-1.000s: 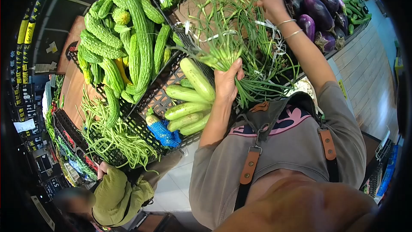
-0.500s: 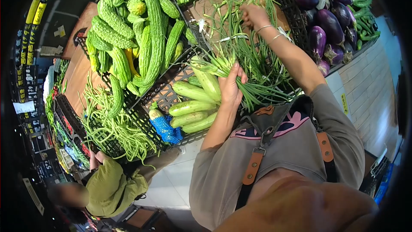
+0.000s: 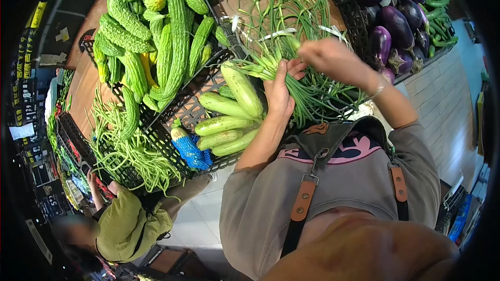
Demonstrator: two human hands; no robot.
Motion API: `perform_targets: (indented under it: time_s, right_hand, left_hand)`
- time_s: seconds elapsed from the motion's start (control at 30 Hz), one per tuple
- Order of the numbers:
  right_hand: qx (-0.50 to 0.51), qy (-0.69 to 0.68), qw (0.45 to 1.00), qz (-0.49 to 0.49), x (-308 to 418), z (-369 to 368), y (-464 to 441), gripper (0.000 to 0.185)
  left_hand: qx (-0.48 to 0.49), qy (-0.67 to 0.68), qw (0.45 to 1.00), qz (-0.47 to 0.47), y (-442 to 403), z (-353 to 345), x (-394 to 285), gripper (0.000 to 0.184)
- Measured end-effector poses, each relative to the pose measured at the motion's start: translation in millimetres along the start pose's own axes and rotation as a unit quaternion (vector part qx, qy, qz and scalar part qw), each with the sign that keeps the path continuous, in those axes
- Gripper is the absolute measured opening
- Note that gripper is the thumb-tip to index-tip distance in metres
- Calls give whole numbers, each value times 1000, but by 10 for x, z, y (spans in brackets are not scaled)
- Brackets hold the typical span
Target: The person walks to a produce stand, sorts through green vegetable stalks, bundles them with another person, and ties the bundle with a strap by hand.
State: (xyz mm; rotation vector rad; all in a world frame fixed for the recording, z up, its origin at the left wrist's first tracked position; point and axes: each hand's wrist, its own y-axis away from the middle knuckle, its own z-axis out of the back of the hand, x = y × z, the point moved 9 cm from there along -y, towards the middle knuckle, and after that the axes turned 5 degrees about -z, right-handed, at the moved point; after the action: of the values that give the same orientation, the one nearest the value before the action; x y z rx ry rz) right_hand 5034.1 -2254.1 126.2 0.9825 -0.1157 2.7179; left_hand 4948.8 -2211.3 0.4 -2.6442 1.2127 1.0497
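Note:
My left hand [image 3: 281, 89] is wrapped round a bunch of garlic scapes [image 3: 303, 99], its pale tips fanned out to the left. Just right of those tips, my right hand [image 3: 336, 60] has its fingers pressed together on a green stem [image 3: 292, 40]; motion blurs it a little. Loose scapes [image 3: 284, 8] lie tangled in the crate beyond both hands, with white ties [image 3: 277, 35] among them. Pale green gourds [image 3: 240, 91] rest in the crate to the left of my left wrist.
Bitter melons [image 3: 177, 26] fill a crate at the upper left, above green beans [image 3: 135, 151]. A blue-netted vegetable [image 3: 190, 148] lies by the gourds. Eggplants [image 3: 397, 26] are at the upper right. Another person in a green jacket [image 3: 125, 226] stands at the lower left.
My right hand has come back from the loose scapes toward the bunch, now with a stem in its fingers. My left hand still holds the bunch.

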Motion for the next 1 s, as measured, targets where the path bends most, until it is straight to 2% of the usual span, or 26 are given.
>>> perform_targets:
  time_s: [0.03, 0.17, 0.33, 0.4, 0.57, 0.63, 0.73, 0.77, 0.83, 0.87, 0.93, 0.97, 1.0]
  right_hand:
    - [-9, -123, 992, 18, -44, -213, 8, 28]
    - [11, -50, 999, 10, -103, -535, -52, 27]
    - [-63, -64, 994, 67, -34, -513, -40, 21]
    - [-38, -156, 987, -11, -101, -515, -57, 19]
    - [-84, -152, 985, -22, -116, -500, -28, 20]
    - [15, -277, 947, -161, -231, -629, -2, 22]
    - [52, -302, 934, -184, -270, -646, -35, 26]
    - [51, -302, 934, -186, -296, -645, -43, 26]
    - [9, -165, 983, -75, -183, -516, -98, 29]
    - [6, -166, 983, -78, -204, -497, -105, 29]
    - [-47, -120, 991, -32, -157, -340, -123, 30]
    - [-48, -119, 991, -34, -209, -263, -147, 30]
    - [-13, -295, 952, -77, -364, -215, -188, 29]
  left_hand:
    - [-7, 5, 1000, -10, 4, 16, -3, 24]
    - [-4, -34, 998, -51, 65, 130, -126, 21]
    - [-6, -32, 998, -57, 152, -43, -280, 25]
    - [-10, -44, 997, -66, 112, 10, -246, 27]
    - [-18, -68, 994, -81, 22, 179, -188, 27]
    - [-22, -66, 994, -82, 50, 135, -217, 23]
    - [-28, -72, 992, -97, 64, 116, -229, 18]
    - [-30, -80, 990, -108, 65, 109, -236, 16]
    - [-21, -111, 986, -119, 51, 38, -262, 14]
    - [-13, -142, 981, -133, 50, -10, -295, 13]
    - [-5, -148, 984, -97, 78, -69, -286, 13]
    - [1, -154, 986, -64, 84, -83, -244, 12]
    - [2, -164, 984, -63, 76, -35, -220, 12]
